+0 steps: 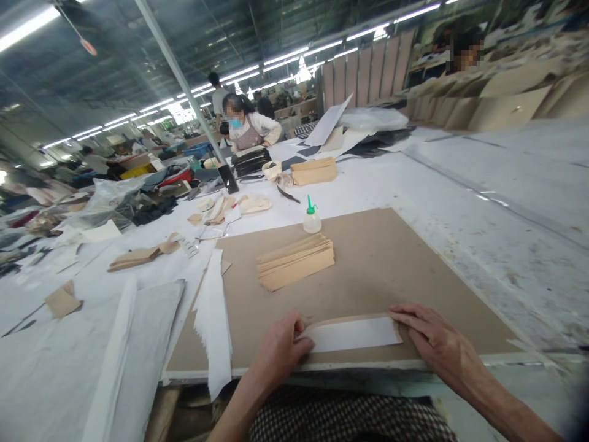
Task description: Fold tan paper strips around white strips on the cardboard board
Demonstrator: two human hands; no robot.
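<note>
A white strip (354, 334) lies over a tan piece (343, 319), whose edges show along the top and right end. My left hand (280, 341) is closed at the left end, thumb and fingers pinching it. At the top right corner, my right hand (430, 331) grips the edge with its fingertips; its thumb is partly hidden. Beyond the hands lies a fanned stack of tan strips (297, 263) on the brown board (368, 270). A clear squeeze bottle (312, 221) with a green nozzle stands behind that stack.
White paper strips (215, 325) overhang the board's front edge at left. A dark phone (227, 178), another tan stack (314, 170) and loose scraps lie farther back. Across the table a person (251, 126) in a mask works beside black pieces. A pole (179, 77) rises behind the table.
</note>
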